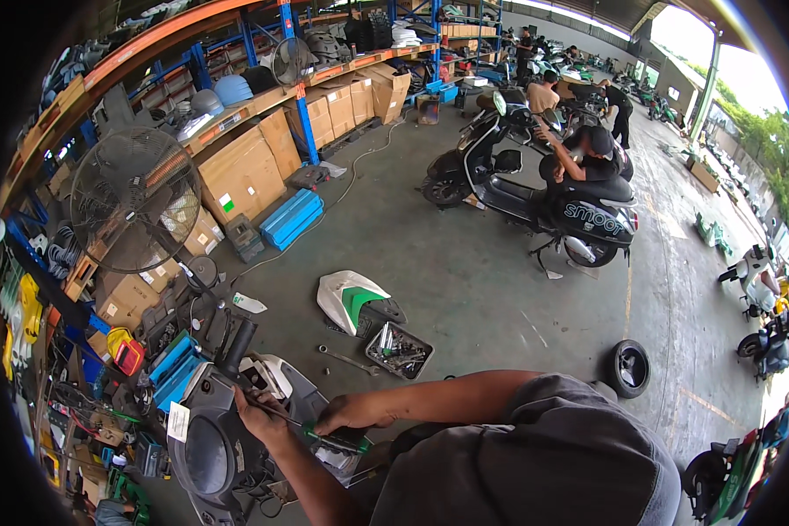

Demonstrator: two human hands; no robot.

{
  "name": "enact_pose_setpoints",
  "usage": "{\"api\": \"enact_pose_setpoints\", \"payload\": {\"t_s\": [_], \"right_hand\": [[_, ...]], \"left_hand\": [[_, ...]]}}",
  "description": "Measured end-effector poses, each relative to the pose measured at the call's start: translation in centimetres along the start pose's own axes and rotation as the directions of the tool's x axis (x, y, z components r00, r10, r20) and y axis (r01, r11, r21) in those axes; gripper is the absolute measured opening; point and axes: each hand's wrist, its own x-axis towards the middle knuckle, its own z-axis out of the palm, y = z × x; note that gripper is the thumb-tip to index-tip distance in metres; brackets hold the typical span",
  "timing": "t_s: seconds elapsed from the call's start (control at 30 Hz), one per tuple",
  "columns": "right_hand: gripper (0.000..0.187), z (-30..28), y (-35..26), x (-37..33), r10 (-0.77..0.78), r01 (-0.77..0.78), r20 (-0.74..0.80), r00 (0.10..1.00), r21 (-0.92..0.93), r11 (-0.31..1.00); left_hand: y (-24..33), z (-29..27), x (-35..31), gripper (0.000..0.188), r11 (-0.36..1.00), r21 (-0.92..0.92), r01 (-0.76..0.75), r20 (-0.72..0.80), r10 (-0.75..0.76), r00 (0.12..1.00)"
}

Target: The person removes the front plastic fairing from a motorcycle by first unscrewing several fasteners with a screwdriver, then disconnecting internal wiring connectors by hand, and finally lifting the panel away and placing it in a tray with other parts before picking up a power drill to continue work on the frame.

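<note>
A grey and white scooter front [209, 456] stands partly taken apart before me, with a black handlebar grip [237, 346] sticking up. My right hand [342, 415] is closed around what looks like a green-handled screwdriver [362, 445]; its thin shaft points toward my left hand. My left hand [261, 417] rests at the scooter's top panel with bent fingers, near the shaft's tip. Whatever those fingers pinch is too small to make out. On the floor beyond are a white and green body panel [351, 300], a tray of small parts and tools [400, 351] and a wrench [349, 360].
A large black fan [136, 200] and shelving with cardboard boxes [237, 174] line the left. A blue toolbox [292, 218] sits by the boxes. A person leans over a black scooter [535, 197] ahead. A loose wheel [629, 368] lies at right, with more scooters beyond.
</note>
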Motion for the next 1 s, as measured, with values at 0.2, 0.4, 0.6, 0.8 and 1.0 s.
{"api": "enact_pose_setpoints", "payload": {"t_s": [0.2, 0.4, 0.6, 0.8, 1.0], "right_hand": [[0.036, 1.4, -0.4, -0.3, -0.061, 0.028, -0.079, 0.995, -0.364, 0.931], [0.051, -1.9, -0.8, 2.0, 0.033, -0.045, 0.175, 0.984, 0.068, 0.997], [0.061, -1.1, -3.0, 2.7, -0.09, 0.145, 0.13, 0.987, -0.519, 0.842], [0.049, 0.5, -5.0, 2.2, 0.145, -0.131, 0.056, 0.988, -0.206, 0.97], [0.034, -0.2, -2.8, 5.3, 0.09, -0.063, 0.128, 0.988, -0.2, 0.978]], "left_hand": [[-0.1, -1.3, -0.5, 0.016, 0.996, -0.082, -0.015, 0.002, 0.015, 1.0], [0.0, -1.9, 0.5, 0.021, 0.995, -0.095, -0.004, 0.047, 0.009, 0.999], [-1.7, -0.7, -1.0, 0.024, 0.956, 0.218, -0.196, 0.034, 0.193, 0.981], [-1.2, 0.5, -2.5, 0.016, 0.988, 0.062, -0.143, -0.199, 0.153, 0.968], [-1.4, -0.8, -2.3, 0.016, 0.986, 0.1, -0.135, -0.166, 0.15, 0.975]]}}
